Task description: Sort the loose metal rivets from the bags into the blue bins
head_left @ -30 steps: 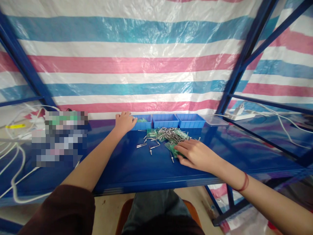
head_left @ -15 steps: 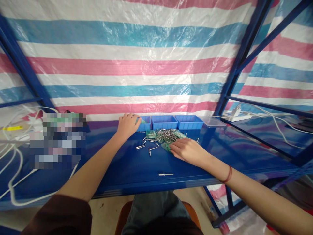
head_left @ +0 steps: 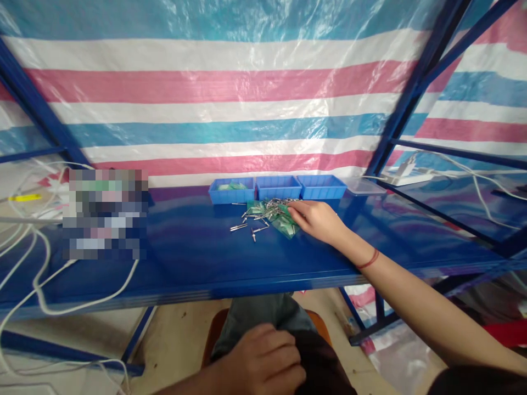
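A: Which markings can you read at your station?
B: Print on the white plastic power strip (head_left: 409,175) at the far right is too small to make out. The pixelated patch (head_left: 105,214) at the left masks what lies there.

A: What stands around your work area?
B: A looped white cable (head_left: 48,255) hangs over the near left bench edge. Beyond the bench you face a red, white and blue striped plastic sheet (head_left: 247,88). A clear plastic lid (head_left: 366,188) lies just right of the bins.

A: Where are your parts?
B: A heap of slender silver metal rivets (head_left: 274,207) lies mid-bench on your glossy blue metal bench (head_left: 197,252), with a translucent green plastic bag (head_left: 287,227) at its near right. Loose rivets lie left of it. On the far side stand three blue rectangular plastic bins (head_left: 280,193); the left one contains green plastic.

A: State your grip.
B: Your right hand (head_left: 319,218) bends over the bag and covers the heap's right part; you cannot tell whether its fingers are clamped. Your left hand (head_left: 267,359), near your lap, has curled fingers; it is blurred, cut off below, and its palm is hidden, so its grip cannot be told.
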`<state>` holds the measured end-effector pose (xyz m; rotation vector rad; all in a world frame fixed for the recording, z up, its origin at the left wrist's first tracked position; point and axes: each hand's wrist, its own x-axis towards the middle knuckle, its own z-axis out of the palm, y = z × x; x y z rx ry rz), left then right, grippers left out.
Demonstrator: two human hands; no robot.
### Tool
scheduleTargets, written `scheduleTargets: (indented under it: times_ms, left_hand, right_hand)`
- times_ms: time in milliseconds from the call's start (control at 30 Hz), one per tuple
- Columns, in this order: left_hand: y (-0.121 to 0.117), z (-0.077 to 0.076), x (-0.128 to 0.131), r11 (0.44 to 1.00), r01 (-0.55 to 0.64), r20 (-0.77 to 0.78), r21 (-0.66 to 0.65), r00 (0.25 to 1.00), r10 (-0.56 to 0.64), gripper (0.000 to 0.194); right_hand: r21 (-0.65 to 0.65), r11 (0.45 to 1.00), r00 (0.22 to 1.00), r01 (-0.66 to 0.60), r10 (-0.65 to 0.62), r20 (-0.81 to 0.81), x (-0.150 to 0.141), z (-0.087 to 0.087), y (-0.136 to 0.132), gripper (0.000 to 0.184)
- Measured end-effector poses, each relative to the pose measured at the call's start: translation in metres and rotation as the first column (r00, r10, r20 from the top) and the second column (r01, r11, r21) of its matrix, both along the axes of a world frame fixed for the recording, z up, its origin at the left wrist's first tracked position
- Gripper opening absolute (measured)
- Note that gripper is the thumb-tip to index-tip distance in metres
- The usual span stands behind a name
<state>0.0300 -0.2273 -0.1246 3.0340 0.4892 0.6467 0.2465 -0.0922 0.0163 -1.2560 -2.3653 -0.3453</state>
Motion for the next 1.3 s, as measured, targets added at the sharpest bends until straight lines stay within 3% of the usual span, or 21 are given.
scheduleTargets:
  times_ms: [100,167,233,300,433,500,667,867,967,1067,1200,1300]
  left_hand:
    - [0.011,-0.067,0.013,0.96,-0.216,-0.13,-0.181,0.972,0.194,0.027]
    - [0.028,-0.093,0.024,0.934,-0.267,-0.316,-0.237,0.93,0.186,0.021]
    - [0.041,-0.104,0.03,0.921,-0.306,-0.428,-0.24,0.885,0.183,0.023]
    - [0.042,-0.108,0.03,0.926,-0.3,-0.455,-0.228,0.874,0.171,0.025]
    - [0.023,-0.114,0.021,0.951,-0.216,-0.381,-0.22,0.917,0.12,0.022]
    - [0.015,-0.121,0.017,0.967,-0.185,-0.349,-0.177,0.93,0.114,0.013]
    - [0.012,-0.134,0.023,0.96,-0.245,-0.464,-0.138,0.872,0.155,0.009]
    - [0.017,-0.114,0.036,0.858,-0.45,-0.63,-0.248,0.748,0.21,0.02]
    - [0.017,-0.103,0.041,0.81,-0.515,-0.653,-0.281,0.721,0.232,0.027]
    - [0.016,-0.102,0.047,0.788,-0.543,-0.663,-0.291,0.708,0.244,0.03]
    - [0.02,-0.113,0.057,0.773,-0.57,-0.696,-0.279,0.674,0.246,0.029]
    - [0.021,-0.101,0.057,0.764,-0.576,-0.686,-0.29,0.682,0.254,0.029]
  right_hand:
    - [-0.033,0.999,0.997,-0.023,0.02,-0.072,0.002,-0.003,0.001,0.032]
    - [-0.048,0.998,0.995,-0.039,0.034,-0.095,0.004,-0.004,0.001,0.032]
    - [-0.056,0.997,0.992,-0.053,0.047,-0.113,0.005,-0.005,0.0,0.032]
    - [-0.062,0.996,0.99,-0.062,0.054,-0.13,0.006,-0.006,0.0,0.032]
    - [-0.062,0.997,0.991,-0.055,0.047,-0.122,0.004,-0.006,-0.002,0.032]
    - [-0.056,0.996,0.993,-0.062,0.056,-0.105,0.004,-0.007,-0.002,0.032]
    - [-0.052,0.996,0.993,-0.074,0.069,-0.093,0.004,-0.009,-0.002,0.031]
    - [-0.066,0.994,0.992,-0.093,0.087,-0.087,0.003,-0.009,-0.003,0.031]
    - [-0.069,0.993,0.993,-0.092,0.086,-0.085,0.003,-0.009,-0.003,0.031]
    - [-0.069,0.993,0.992,-0.099,0.093,-0.086,0.003,-0.009,-0.003,0.03]
    - [-0.065,0.991,0.991,-0.115,0.11,-0.079,0.003,-0.009,-0.003,0.03]
    - [-0.06,0.994,0.992,-0.095,0.089,-0.09,0.003,-0.009,-0.004,0.031]
